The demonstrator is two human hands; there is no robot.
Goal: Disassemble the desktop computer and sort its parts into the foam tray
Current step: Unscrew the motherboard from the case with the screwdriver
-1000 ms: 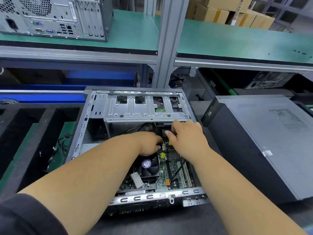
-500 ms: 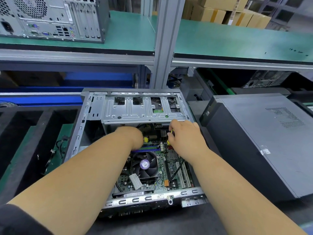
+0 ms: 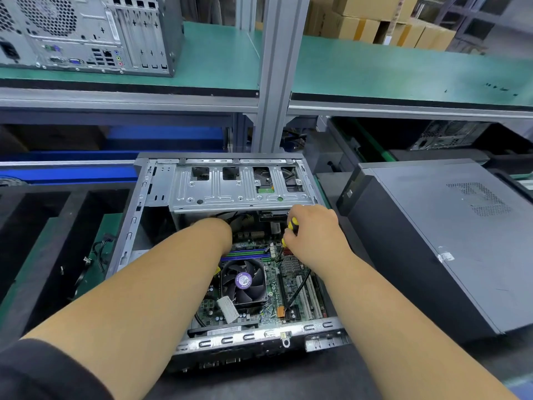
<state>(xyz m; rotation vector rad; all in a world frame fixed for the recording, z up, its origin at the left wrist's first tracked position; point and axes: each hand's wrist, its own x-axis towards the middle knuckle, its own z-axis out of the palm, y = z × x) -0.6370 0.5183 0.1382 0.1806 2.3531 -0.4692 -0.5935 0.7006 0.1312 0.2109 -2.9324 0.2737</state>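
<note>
overhead, a green-topped shelf (image 3: 375,73) is running across the far side, carrying a closed tower (image 3: 86,33) with its rear ports facing the camera, while cardboard boxes (image 3: 375,24) are sitting stacked behind it. below, a dark closed computer case (image 3: 432,243) is lying on its side to the right, just beside the open desktop computer (image 3: 227,243), which is lying flat in the middle with its side panel off. to the left, the black foam tray (image 3: 46,249) is showing its deep compartments, and a green board with black cables (image 3: 98,255) is resting in the compartment nearest the chassis. inside the open computer, a silver drive cage (image 3: 239,189) is spanning the far end, and the motherboard (image 3: 271,284) is lying exposed beneath both forearms — its cpu fan (image 3: 243,280) is sitting between them. the right hand (image 3: 314,235) is curling around a yellow-and-black screwdriver (image 3: 291,226), holding it near the cage's right edge above the board. the left hand (image 3: 216,226) is reaching in under the cage's front edge; its fingers are hidden there, so whether they are spread or gripping cannot be told.
</note>
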